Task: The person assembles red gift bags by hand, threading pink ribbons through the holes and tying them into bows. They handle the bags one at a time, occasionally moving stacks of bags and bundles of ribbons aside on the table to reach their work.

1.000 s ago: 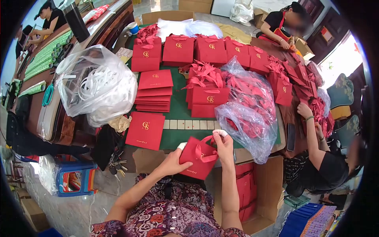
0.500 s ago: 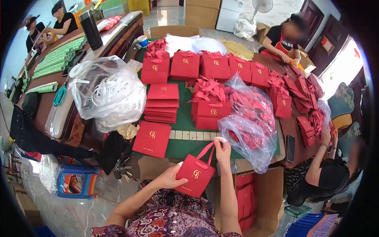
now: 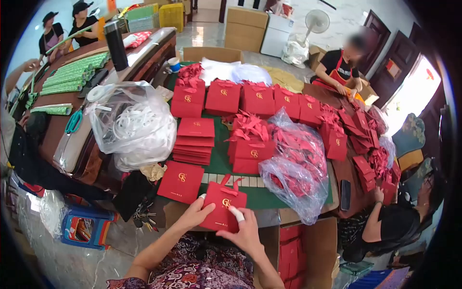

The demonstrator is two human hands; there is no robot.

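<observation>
In the head view, a small red paper gift bag point(image 3: 216, 219) with gold lettering and a red ribbon handle point(image 3: 226, 190) is in front of me, over the table's near edge. My left hand point(image 3: 193, 215) grips its left side, thumb on the front and the other fingers mostly hidden behind. On the right side, my right hand point(image 3: 246, 232) has its fingers spread, and a white-wrapped finger touches the bag's front. Just beyond my left hand lies a flat red bag point(image 3: 181, 181). A stack of red bags point(image 3: 193, 142) sits behind that one.
Standing red bags point(image 3: 224, 98) line the green mat. A clear plastic bag of red ribbons point(image 3: 301, 166) lies to the right, and one of white cords point(image 3: 139, 123) to the left. An open carton point(image 3: 315, 245) stands below right. Co-workers sit on the right; others stand at far left.
My right hand has let go of the ribbon handle and come down to the bag's right side. The bag has shifted left and stands more upright; the handle now rests on its top.
</observation>
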